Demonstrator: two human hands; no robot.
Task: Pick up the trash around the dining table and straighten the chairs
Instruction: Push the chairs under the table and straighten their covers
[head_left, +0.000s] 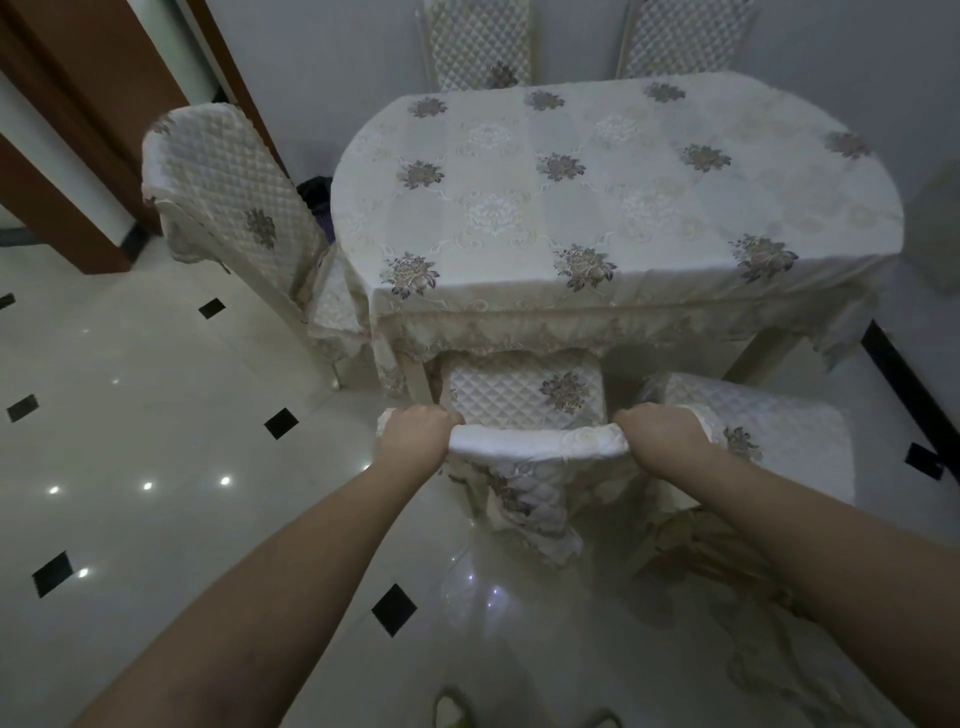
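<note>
A chair in a cream quilted cover (535, 441) stands right in front of me, its seat partly under the dining table (613, 208). My left hand (418, 434) grips the left end of the chair's top rail. My right hand (657, 434) grips the right end. The oval table wears a cream cloth with grey flower prints. A second covered chair (763, 436) stands close on the right of the one I hold. No trash shows on the floor.
Another covered chair (234, 208) stands angled at the table's left end. Two chair backs (478, 41) (685, 36) rise behind the table by the wall. A dark bin (317, 195) sits behind the left chair. Glossy tiled floor (156, 441) spreads left; a brown door frame (78, 130) is far left.
</note>
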